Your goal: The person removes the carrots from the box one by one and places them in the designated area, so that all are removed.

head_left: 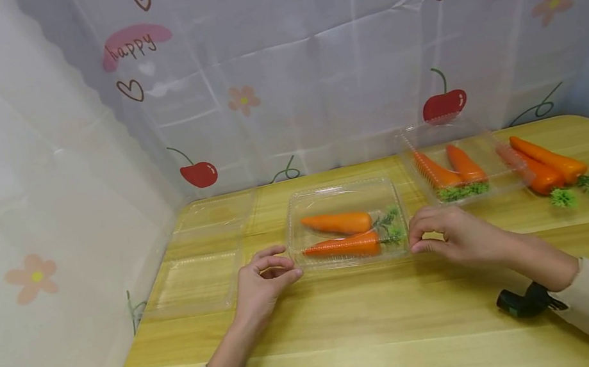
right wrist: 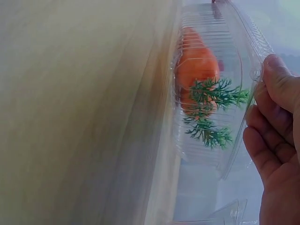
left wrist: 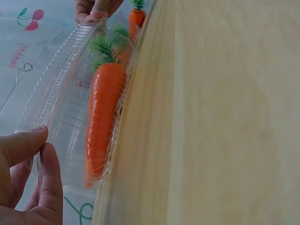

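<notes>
A clear plastic clamshell box [head_left: 298, 205] lies in the middle of the table with its lid down. Inside, two orange carrots [head_left: 339, 223] lie side by side, their green tops [right wrist: 211, 93] toward the right end. My left hand [head_left: 264, 279] pinches the box's near left corner between thumb and fingers; in the left wrist view a carrot [left wrist: 105, 108] shows through the ribbed wall. At the near right corner, my right hand [head_left: 458, 234] pinches the rim, thumb on top and fingers curled beneath.
Behind on the right, a second clear box [head_left: 487, 132] holds two carrots. More loose carrots [head_left: 550, 157] with green tops lie beside it. An open clear box [head_left: 200, 283] stands at the left edge of the wooden table [head_left: 358, 354]. A printed curtain [head_left: 306, 77] hangs behind.
</notes>
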Demonstrator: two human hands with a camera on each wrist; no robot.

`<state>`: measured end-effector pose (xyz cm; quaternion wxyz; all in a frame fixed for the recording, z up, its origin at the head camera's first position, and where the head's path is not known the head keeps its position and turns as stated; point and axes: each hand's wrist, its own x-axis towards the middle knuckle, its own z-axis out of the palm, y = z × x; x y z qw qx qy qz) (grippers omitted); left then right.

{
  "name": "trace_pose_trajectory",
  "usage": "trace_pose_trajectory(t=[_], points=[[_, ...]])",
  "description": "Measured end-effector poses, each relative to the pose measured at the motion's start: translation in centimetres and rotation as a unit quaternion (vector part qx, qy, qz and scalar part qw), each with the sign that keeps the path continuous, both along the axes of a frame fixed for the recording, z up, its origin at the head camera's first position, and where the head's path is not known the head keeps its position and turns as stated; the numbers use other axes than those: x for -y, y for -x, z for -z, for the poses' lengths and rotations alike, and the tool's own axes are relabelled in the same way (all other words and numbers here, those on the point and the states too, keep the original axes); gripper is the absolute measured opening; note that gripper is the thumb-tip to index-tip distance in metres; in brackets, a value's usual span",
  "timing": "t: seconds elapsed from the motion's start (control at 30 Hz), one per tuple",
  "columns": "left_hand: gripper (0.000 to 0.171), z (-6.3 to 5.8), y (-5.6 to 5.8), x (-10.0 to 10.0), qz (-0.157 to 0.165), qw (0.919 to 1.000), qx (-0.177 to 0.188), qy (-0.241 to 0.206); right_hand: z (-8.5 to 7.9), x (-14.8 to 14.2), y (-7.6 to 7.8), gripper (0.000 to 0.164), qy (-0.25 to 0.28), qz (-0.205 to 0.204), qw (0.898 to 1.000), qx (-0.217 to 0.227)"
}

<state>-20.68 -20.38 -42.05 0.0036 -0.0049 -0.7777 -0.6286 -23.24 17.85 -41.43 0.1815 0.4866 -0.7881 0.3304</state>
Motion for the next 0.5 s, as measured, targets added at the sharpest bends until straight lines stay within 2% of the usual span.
trace_pose_trajectory(t=[0.2, 0.5], points=[[0.024, -0.1, 0.0, -0.1, 0.009, 0.9998, 0.004, -0.015, -0.1, 0.0, 0.0, 0.032, 0.006, -0.002, 0.999, 0.031], [0.019, 0.0, -0.1, -0.2, 0.010, 0.9995, 0.013, -0.028, -1.0, 0.0, -0.5, 0.023, -0.020, 0.031, 0.994, 0.105]])
